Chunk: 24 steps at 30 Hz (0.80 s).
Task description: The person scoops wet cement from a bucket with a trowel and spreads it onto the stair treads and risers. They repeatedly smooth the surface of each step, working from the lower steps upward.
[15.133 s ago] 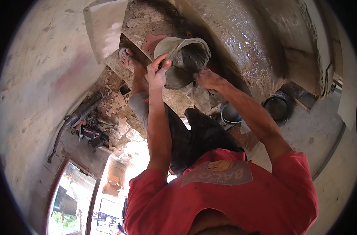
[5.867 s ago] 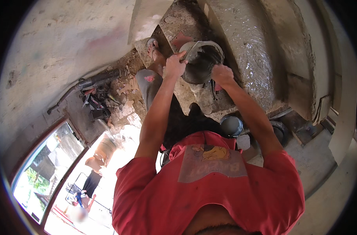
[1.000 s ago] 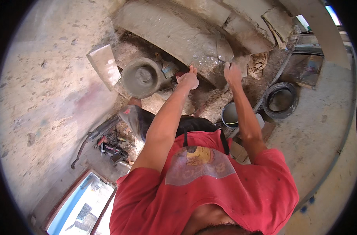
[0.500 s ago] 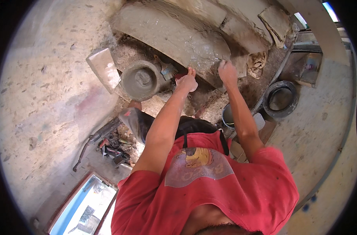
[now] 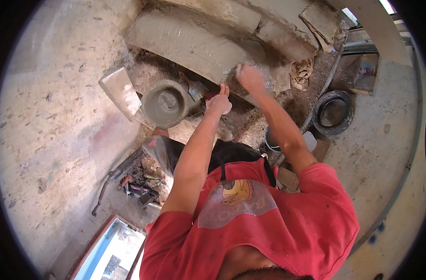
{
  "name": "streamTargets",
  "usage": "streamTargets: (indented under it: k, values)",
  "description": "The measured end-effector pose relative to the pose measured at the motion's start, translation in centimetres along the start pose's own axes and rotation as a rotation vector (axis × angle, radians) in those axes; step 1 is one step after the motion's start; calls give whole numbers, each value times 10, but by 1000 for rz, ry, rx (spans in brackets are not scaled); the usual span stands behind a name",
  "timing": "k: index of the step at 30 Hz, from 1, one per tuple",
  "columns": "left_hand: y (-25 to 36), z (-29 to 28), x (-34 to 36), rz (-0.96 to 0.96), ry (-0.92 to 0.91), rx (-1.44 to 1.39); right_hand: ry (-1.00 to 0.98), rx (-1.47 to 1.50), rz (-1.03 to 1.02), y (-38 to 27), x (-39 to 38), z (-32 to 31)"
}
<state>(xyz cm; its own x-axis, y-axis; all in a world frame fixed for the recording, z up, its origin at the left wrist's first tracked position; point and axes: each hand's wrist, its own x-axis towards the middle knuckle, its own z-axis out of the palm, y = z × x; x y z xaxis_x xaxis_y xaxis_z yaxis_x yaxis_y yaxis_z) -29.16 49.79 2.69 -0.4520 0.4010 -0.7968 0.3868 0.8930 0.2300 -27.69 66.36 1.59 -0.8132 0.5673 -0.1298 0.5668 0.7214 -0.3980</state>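
Observation:
A long step (image 5: 189, 44) coated in wet grey cement runs across the upper middle. My left hand (image 5: 219, 101) is at its front edge, fingers stretched out toward the cement. Slightly blurred, my right hand (image 5: 250, 77) is curled over the right part of the step's surface; whatever it grips, if anything, is hidden beneath it. Left of my left hand lies a paintbrush (image 5: 195, 88) with pale bristles, beside a round bucket (image 5: 164, 103) of grey wet mix.
A pale block (image 5: 119, 93) leans left of the bucket. To the right are a black round tub (image 5: 333, 113), crumpled brown paper (image 5: 301, 73) and a small pail (image 5: 272, 140) beside my right forearm. Tools and scraps (image 5: 140, 184) lie in a heap at lower left.
My right hand has moved left across the wet cement, closer to my left hand. The left hand keeps nearly the same place at the edge. The whole view has shifted slightly.

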Motion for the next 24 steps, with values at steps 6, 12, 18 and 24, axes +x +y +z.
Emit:
streamTargets:
  k: [6,12,18,24]
  values:
    - [-5,10,10,25,16,2,69,7,175,76,-42,-31]
    - [-11,17,20,16,-20,-65,31,404,451,53,-80,17]
    - [-17,20,26,26,3,-55,-33,209,148,-2,-67,23]
    - [-13,16,26,20,-25,-11,-17,120,444,79,-103,-18]
